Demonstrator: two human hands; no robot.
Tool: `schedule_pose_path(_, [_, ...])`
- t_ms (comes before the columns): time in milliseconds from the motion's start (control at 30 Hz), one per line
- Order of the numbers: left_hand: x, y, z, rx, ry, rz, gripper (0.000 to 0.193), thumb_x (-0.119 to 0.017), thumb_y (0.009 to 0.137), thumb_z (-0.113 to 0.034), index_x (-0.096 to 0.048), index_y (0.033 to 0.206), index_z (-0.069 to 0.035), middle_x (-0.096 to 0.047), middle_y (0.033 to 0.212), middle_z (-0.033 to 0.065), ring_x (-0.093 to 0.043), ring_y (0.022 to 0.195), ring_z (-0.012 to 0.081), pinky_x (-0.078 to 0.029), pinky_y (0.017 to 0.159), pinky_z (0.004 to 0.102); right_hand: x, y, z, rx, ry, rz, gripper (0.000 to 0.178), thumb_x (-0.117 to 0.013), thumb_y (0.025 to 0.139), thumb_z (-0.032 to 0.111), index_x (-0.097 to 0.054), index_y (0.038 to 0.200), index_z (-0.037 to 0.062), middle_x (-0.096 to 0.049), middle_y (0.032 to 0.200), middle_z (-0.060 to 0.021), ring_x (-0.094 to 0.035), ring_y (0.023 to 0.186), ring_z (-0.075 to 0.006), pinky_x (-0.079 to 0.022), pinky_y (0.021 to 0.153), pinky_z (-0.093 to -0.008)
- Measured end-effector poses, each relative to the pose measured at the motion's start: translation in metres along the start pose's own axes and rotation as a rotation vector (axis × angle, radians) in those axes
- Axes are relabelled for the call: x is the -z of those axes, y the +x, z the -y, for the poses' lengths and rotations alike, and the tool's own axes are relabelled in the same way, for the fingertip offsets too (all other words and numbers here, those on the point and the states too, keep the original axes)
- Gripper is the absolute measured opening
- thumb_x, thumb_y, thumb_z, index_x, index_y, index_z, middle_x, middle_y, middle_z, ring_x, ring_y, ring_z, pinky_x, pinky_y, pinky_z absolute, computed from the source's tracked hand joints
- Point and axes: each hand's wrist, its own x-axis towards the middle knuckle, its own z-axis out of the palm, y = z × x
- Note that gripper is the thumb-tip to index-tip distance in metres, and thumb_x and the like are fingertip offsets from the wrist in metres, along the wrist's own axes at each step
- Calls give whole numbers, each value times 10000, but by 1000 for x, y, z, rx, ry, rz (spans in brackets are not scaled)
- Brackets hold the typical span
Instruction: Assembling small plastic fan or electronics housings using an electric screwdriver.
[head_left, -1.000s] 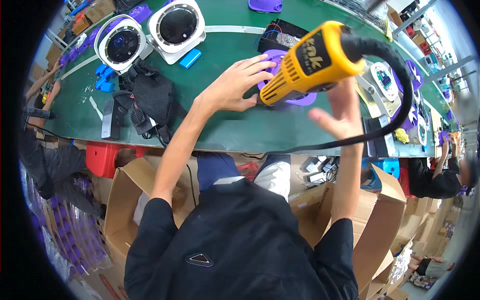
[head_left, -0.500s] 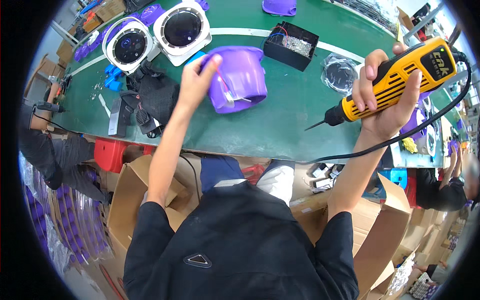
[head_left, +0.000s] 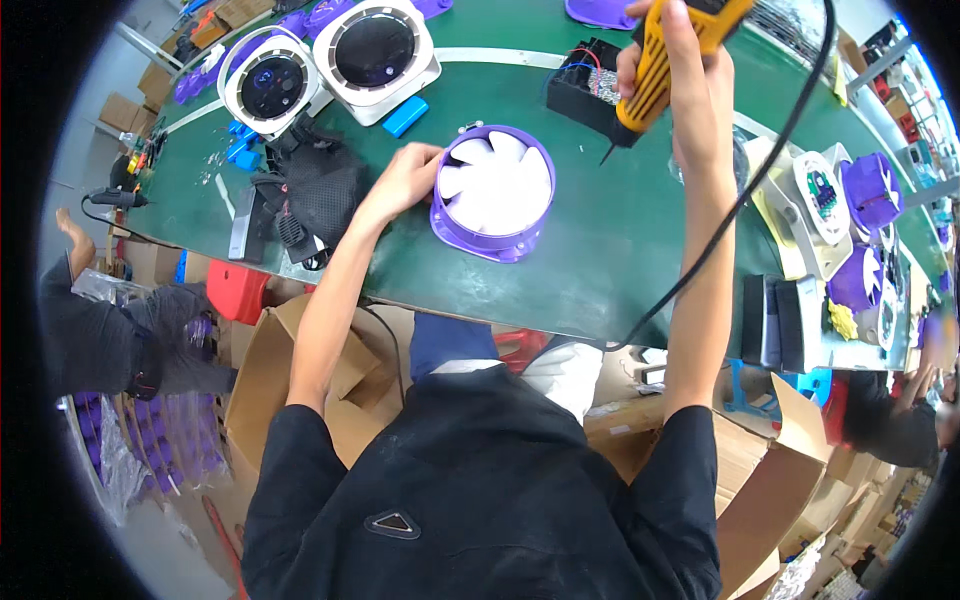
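A purple fan housing (head_left: 488, 246) stands on the green bench with its white fan blades (head_left: 497, 190) facing up. My left hand (head_left: 407, 182) is closed on the housing's left rim; its fingertips are partly hidden. My right hand (head_left: 697, 95) grips a yellow and black electric screwdriver (head_left: 652, 72), its cable trailing down past my forearm. The screwdriver's bit points down beside the front right corner of a black box (head_left: 572, 97) that holds many small screws and red and blue wires. Whether the bit carries a screw is too small to tell.
Two white round-faced units (head_left: 375, 60) stand at the back left, near a blue block (head_left: 405, 116) and a black mesh bag (head_left: 315, 180). On the right lie white housings (head_left: 822, 200) and more purple fan parts (head_left: 873, 190). Cardboard boxes (head_left: 745, 465) flank my legs; co-workers sit on both sides.
The purple housing has been turned and set down on the bench, fan blades up. My right hand has swung the screwdriver up and away, over to the screw box.
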Motion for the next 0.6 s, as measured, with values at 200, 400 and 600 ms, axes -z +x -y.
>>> schedule_pose_path(200, [16,-22,-68,-440,461,-350,302,-567,1008,-235,-698,1156,-7,-730,967,141,-708,871,173,-569,755,355,10,41,-27,-111,268,191,326,-640,1015,331,-610,1038,8,-594,627,-56,-598,526,-148,-507,507,-294])
schedule_pose_path(400, [-64,-89,-86,-382,1231,-178,898,-766,783,-556,-418,1534,-209,-427,1499,310,-545,1254,496,-552,944,522,-15,28,0,-173,253,197,254,-715,952,259,-627,989,24,-580,595,-30,-547,451,-115,-453,413,-270])
schedule_pose_path(600, [-49,-34,-75,-651,971,2,909,-784,713,-427,-449,1513,-155,-372,1545,283,-413,1393,448,-343,1167,540,-32,21,-2,-276,353,196,261,-729,971,243,-607,816,71,-519,570,39,-447,421,-54,-343,393,-232])
